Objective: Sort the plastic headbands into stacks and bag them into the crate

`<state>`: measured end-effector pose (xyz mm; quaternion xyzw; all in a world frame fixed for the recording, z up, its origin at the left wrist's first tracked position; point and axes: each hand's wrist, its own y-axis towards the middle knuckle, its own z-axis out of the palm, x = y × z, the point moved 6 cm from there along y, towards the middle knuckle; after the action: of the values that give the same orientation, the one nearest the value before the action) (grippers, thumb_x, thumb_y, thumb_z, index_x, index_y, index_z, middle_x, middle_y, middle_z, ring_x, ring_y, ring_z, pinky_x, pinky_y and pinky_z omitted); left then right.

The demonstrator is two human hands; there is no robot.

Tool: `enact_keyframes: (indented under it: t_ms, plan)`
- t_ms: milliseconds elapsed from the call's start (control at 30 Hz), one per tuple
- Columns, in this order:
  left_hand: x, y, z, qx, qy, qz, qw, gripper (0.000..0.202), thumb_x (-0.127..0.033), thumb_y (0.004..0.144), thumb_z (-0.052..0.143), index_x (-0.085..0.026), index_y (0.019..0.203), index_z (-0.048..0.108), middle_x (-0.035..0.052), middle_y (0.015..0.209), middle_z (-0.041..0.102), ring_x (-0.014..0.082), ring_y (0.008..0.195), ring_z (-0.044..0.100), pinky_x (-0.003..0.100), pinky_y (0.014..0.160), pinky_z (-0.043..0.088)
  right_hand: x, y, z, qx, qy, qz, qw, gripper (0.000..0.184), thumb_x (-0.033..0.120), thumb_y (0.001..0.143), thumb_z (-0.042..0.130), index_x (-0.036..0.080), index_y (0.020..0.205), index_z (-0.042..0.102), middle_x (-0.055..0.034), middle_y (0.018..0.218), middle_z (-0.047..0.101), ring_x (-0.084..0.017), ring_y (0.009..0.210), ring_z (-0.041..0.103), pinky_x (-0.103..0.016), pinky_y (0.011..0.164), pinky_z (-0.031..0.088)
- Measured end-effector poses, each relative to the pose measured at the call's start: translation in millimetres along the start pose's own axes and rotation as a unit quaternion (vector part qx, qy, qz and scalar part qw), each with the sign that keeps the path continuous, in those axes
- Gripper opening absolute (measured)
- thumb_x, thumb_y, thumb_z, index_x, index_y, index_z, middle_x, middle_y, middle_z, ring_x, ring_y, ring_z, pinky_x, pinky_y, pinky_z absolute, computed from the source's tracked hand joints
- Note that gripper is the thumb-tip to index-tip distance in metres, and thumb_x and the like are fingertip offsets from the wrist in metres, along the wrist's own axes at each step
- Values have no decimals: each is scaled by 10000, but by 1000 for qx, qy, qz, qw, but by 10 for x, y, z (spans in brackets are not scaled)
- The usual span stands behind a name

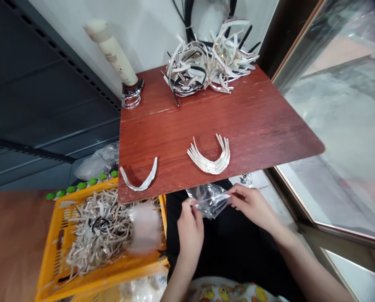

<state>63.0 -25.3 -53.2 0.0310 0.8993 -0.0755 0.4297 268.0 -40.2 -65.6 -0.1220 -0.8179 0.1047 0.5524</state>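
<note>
A clear plastic bag [210, 203] is stretched between my two hands, over my lap and just below the table's front edge. My left hand [191, 226] pinches its left side between thumb and fingers. The bag's right side is gripped by the fingertips of my right hand [248, 204]. On the reddish-brown table [269, 121], in front of my hands, lies a U-shaped bundle of thin white curved strips [211, 162]. Farther left, a smaller white curved piece [140, 184] rests near the table's edge.
A tangled heap of white, silvery and black strips [203, 67] covers the table's back. Shiny rings [131, 100] sit beneath a leaning pale cylinder [113, 54]. A yellow crate [45, 256] at lower left holds more strips and a stack of clear bags [145, 226]. Glass panels [341, 109] stand on the right.
</note>
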Motion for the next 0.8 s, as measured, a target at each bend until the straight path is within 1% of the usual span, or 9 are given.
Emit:
enact_keyframes:
  t_ms: [100,233,300,400,467,533,633,700,800]
  plan:
    - [57,37,-90,9,-8,0,1000,106,-237,972,406,-236,1053,475,63,1120,703,163,818,716,288,726,554,75,18,-54,34,-26,-11,999,132,328,898,595,230,847,667,23,734,686,-153,686,633,-250,625,458]
    - [-11,28,17,83,11,40,996,97,-172,946,406,-239,982,465,61,1112,725,161,780,718,279,700,548,240,2,-116,95,-36,-47,994,185,404,904,618,240,922,703,9,822,711,-151,715,638,-244,605,468]
    - [-49,28,83,106,22,59,992,104,-156,946,400,-239,957,462,63,1095,733,162,776,720,280,703,551,334,-1,-274,58,-44,-72,995,192,417,903,633,248,951,713,0,863,715,-156,747,643,-243,584,456]
    - [-126,44,117,104,34,97,989,133,-123,942,402,-237,911,463,77,1196,702,167,890,726,281,758,558,520,-8,-570,-56,-64,-123,989,145,378,906,653,246,935,706,-9,872,704,-164,772,633,-257,591,442]
    - [-181,52,108,96,41,121,987,175,-87,933,393,-232,887,480,85,1301,652,169,998,712,265,782,559,680,3,-647,-81,-91,-169,978,108,339,917,650,245,940,697,-10,863,689,-163,770,613,-275,641,447]
    - [-223,50,90,89,51,140,985,216,-63,928,379,-223,865,509,87,1393,590,165,1049,701,239,778,561,846,43,-633,-79,-134,-218,963,101,306,939,626,243,991,685,-13,868,678,-165,776,590,-294,691,446]
    - [-248,34,75,87,69,160,981,259,-51,923,379,-217,873,571,82,1446,545,152,997,719,213,748,569,1039,142,-558,-81,-211,-280,933,136,285,960,595,217,1056,664,-27,857,663,-180,773,553,-335,753,433]
    - [-242,24,80,90,71,167,979,290,-47,921,384,-225,935,612,78,1454,537,148,1004,718,218,777,575,1090,225,-502,-74,-257,-295,917,165,288,958,595,195,1082,653,-38,847,655,-201,793,541,-361,776,422]
    - [-223,19,115,102,67,169,978,363,-53,927,390,-261,1115,620,66,1448,540,148,1103,682,242,864,570,1069,336,-440,-47,-301,-288,908,213,305,949,606,190,1126,636,-51,887,661,-228,847,548,-381,797,413]
